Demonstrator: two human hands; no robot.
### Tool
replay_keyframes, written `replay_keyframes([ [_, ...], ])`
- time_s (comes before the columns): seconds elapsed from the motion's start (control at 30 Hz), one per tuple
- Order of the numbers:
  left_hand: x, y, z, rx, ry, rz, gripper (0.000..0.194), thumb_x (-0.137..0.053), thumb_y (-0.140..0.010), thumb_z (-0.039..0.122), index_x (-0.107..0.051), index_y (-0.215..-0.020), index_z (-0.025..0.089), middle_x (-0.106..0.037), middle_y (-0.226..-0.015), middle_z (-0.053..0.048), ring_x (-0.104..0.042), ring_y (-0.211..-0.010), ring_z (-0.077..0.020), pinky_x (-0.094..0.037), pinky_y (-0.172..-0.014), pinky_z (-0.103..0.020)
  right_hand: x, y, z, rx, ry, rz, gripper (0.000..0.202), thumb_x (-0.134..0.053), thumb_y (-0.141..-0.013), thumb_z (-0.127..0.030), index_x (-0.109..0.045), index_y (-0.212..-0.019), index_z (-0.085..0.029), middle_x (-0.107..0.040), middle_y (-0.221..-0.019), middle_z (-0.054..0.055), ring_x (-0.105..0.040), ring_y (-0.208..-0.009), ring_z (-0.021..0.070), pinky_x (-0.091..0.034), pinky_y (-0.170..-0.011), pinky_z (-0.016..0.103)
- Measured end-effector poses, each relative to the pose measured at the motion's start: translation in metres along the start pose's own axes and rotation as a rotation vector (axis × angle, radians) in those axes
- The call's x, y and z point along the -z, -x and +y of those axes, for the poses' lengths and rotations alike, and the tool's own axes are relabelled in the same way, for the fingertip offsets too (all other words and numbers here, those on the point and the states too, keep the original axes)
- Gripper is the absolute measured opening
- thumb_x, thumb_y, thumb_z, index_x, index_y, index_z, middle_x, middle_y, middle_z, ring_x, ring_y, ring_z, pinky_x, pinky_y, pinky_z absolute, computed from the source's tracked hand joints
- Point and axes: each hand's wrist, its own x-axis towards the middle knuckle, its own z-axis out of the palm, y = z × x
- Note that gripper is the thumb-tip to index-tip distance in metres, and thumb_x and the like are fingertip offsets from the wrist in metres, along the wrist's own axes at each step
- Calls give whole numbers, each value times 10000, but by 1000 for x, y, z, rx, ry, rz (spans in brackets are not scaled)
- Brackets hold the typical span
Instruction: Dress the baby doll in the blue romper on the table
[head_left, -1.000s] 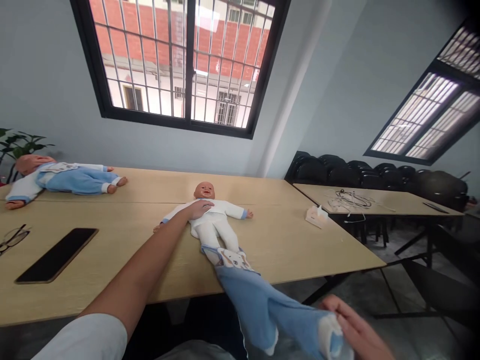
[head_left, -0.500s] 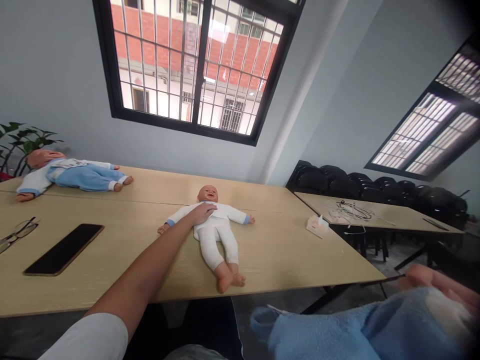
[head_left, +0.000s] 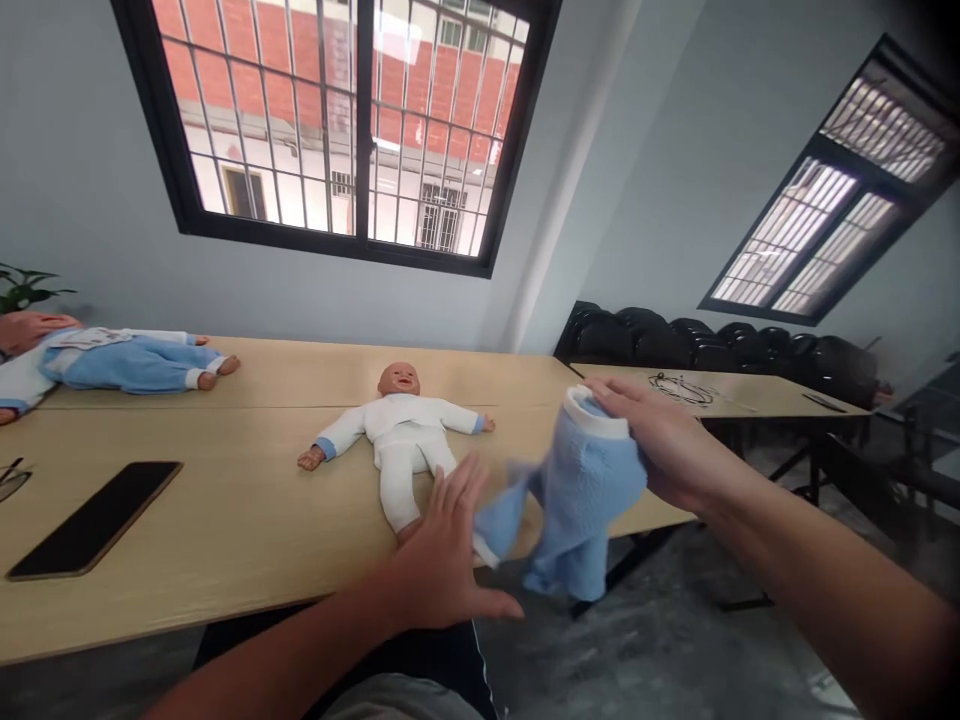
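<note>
A baby doll [head_left: 409, 425] in a white top and white leggings lies face up on the wooden table [head_left: 247, 500], its feet toward me. My left hand [head_left: 442, 550] is in front of the doll's lower legs, fingers stretched and thumb apart, holding nothing; it hides the doll's feet. To its right, my right hand [head_left: 645, 430] grips a pair of light blue baby pants [head_left: 592, 480] by the white waistband. The pants hang down past the table edge, legs dangling and somewhat blurred, one leg swung toward my left hand.
Another doll [head_left: 127, 360] in blue and white clothes lies at the back left. A phone [head_left: 97, 515] and part of a pair of glasses [head_left: 13, 480] are on the left side. Behind at right, a second table [head_left: 765, 395] holds tangled cables [head_left: 679, 388], with black chairs [head_left: 660, 340] stacked beyond.
My left hand has left the doll's chest and come back near its legs, opening out. My right hand has brought the blue pants up from the lower right, beside the doll.
</note>
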Motion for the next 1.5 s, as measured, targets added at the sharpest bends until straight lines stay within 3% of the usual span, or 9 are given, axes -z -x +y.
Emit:
replay_keyframes([
  [0.17, 42, -8, -38, 365, 174, 125, 296, -513, -1011, 441, -699, -1084, 223, -727, -1147, -98, -673, -1112, -266, -525, -1025, -474, -14, -28, 3, -83, -136, -188, 295, -829, -787, -461, -678, -886, -227, -653, -786, 6, -583, -654, 160, -448, -563, 269],
  [0.27, 75, -20, -63, 440, 222, 154, 367, -587, -963, 476, -650, -1213, 214, -706, -1188, -113, -656, -1144, -265, -512, -1038, -462, -18, -58, 12, -107, -180, -285, 293, -855, -760, -394, -681, -909, -212, -654, -799, -3, -587, -662, 143, -463, -585, 262],
  [0.4, 57, -18, -64, 441, 247, -112, 1218, -950, -579, 473, -309, -1584, 223, -450, -1567, -214, -470, -1420, -408, -406, -1158, -574, -39, -88, 23, -109, -244, -340, 291, -848, -762, -382, -670, -896, -194, -619, -756, -17, -551, -628, 116, -440, -558, 235],
  [0.6, 22, -33, -98, 458, 195, -103, 195, -512, -944, 298, -696, -985, 247, -749, -1005, -50, -679, -978, -279, -491, -1032, -507, -53, -124, 30, -55, -269, -413, 261, -820, -788, -359, -681, -943, -201, -634, -771, -7, -562, -640, 125, -445, -566, 240],
  [0.83, 113, -119, -149, 538, 154, 332, 243, -487, -985, 375, -605, -1098, 195, -679, -1004, -49, -625, -901, -189, -518, -806, -319, -41, -221, -3, 292, -48, -284, 173, -781, -857, -299, -680, -900, -165, -648, -776, -9, -560, -687, 108, -445, -637, 256],
  [1.0, 171, -145, -110, 182, -17, 424, 224, -522, -1005, 351, -585, -1171, 214, -641, -1020, -42, -607, -871, -164, -486, -715, -268, -39, -194, -39, 854, 66, -291, 166, -659, -963, -344, -670, -1024, -190, -643, -871, -41, -530, -704, 68, -387, -668, 300],
  [1.13, 169, -119, -86, 263, -127, 300, 230, -465, -1030, 356, -606, -1164, 233, -661, -1037, -36, -620, -893, -180, -495, -742, -289, -38, -142, -1, 1241, 585, -378, 164, -563, -983, -263, -650, -1122, -269, -692, -877, -4, -573, -654, 116, -388, -587, 306],
  [1.37, 136, -43, -85, 586, -5, -481, 286, -512, -999, 454, -660, -1176, 286, -729, -1069, -22, -676, -870, -201, -534, -749, -315, -68, -76, 101, 678, 1016, -956, 310, -630, -936, -416, -675, -1180, -230, -742, -920, 50, -653, -729, 216, -394, -630, 315],
  [1.5, 124, -39, -133, 465, -140, -301, 339, -515, -990, 440, -648, -1257, 280, -683, -1280, -74, -623, -1167, -270, -496, -1003, -404, -91, -115, 113, 540, 841, -879, 355, -591, -971, -470, -681, -1258, -280, -755, -1025, 64, -667, -843, 249, -419, -713, 332],
])
